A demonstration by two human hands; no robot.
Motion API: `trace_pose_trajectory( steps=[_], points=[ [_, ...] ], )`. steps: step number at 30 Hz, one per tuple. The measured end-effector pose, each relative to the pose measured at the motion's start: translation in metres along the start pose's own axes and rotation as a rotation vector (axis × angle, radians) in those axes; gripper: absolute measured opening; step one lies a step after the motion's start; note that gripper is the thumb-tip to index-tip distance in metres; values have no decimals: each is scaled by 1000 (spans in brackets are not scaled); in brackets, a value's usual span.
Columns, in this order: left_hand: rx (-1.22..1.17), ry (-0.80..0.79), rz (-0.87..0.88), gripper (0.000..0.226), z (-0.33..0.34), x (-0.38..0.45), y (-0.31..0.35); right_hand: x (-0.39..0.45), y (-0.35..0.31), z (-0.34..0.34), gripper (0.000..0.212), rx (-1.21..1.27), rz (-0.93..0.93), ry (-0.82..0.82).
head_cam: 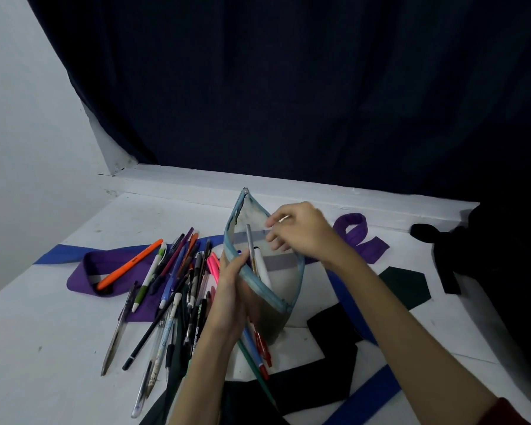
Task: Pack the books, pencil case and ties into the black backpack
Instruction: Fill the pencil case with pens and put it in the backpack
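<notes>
- Ties lie nearest along the bench (37, 326): a black tie (331, 357) folded in a zigzag across the front, with a blue tie (365, 397) running slantwise over and past it toward the right edge.
- Left hand (230, 299) comes up from below, its fingers curled round the near side of the pencil case (267, 271), gripping the blue zipper edge and holding the pouch upright with its mouth gaping open.
- Inside the case stand a grey pencil (249, 243) and a white marker (261, 265); a few pens, red, blue and green, poke out beneath the left hand.
- Right hand (301, 231) reaches in from the right, fingers bent and pinching the far rim of the case to spread it.
- Left of the case a loose heap of pens and pencils (172, 289) fans across the bench, an orange pen (129, 263) lying at its left edge.
- Under that heap a purple tie (83, 277) spreads flat, and purple fabric curls up in a loop behind the right hand.
- A dark green tie end (406, 288) lies right of the forearm.
- The black backpack (472, 250) sits at the far right edge, well apart from the case.
- A dark curtain (288, 87) hangs behind the bench.
</notes>
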State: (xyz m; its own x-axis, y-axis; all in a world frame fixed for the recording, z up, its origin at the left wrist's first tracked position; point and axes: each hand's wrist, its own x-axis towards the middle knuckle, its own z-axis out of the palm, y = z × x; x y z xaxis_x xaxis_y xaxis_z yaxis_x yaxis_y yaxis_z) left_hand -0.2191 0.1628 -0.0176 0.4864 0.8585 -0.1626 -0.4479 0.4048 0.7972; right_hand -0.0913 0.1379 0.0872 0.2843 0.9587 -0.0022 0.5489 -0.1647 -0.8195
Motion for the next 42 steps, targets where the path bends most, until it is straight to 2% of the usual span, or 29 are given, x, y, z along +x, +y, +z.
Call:
trace_pose_trajectory(
  steps=[3, 6, 8, 13, 16, 19, 23, 26, 30, 33, 35, 40, 42],
  points=[
    [-16, -6, -33, 48, -3, -1, 3, 19, 19, -23, 14, 103, 35, 193],
    [-34, 18, -40, 54, -4, -1, 6, 51, 54, -28, 19, -63, 106, 287],
    [-26, 50, -14, 60, -6, 0, 8, 70, 83, -24, 20, -195, 152, 232],
    [-84, 116, 20, 52, -18, 3, 17, 88, 134, -3, 35, -566, 141, 22],
    [-106, 134, 19, 62, -23, 3, 21, 90, 146, 10, 39, -667, 114, 94],
    [-122, 150, 14, 68, -25, 2, 23, 91, 151, 16, 33, -634, 107, 234],
    [-124, 129, 3, 68, -26, 4, 21, 89, 150, 18, 26, -673, 30, 241],
    [-116, 132, 1, 68, -26, 4, 21, 85, 137, 15, 26, -436, 16, 293],
    [-100, 144, -5, 67, -19, 0, 22, 68, 85, 1, 23, 226, 44, 402],
    [-64, 157, 17, 59, -15, -2, 21, 41, 39, -17, 23, 466, -47, 264],
    [-41, 140, 20, 51, -12, -4, 21, 24, 17, -27, 23, 449, -145, 125],
    [-56, 82, 31, 43, 2, -17, 26, 2, -5, -22, 30, -99, -299, 4],
    [-48, 47, 16, 41, 7, -27, 27, -6, -9, -16, 32, -181, -334, -54]
  ],
)
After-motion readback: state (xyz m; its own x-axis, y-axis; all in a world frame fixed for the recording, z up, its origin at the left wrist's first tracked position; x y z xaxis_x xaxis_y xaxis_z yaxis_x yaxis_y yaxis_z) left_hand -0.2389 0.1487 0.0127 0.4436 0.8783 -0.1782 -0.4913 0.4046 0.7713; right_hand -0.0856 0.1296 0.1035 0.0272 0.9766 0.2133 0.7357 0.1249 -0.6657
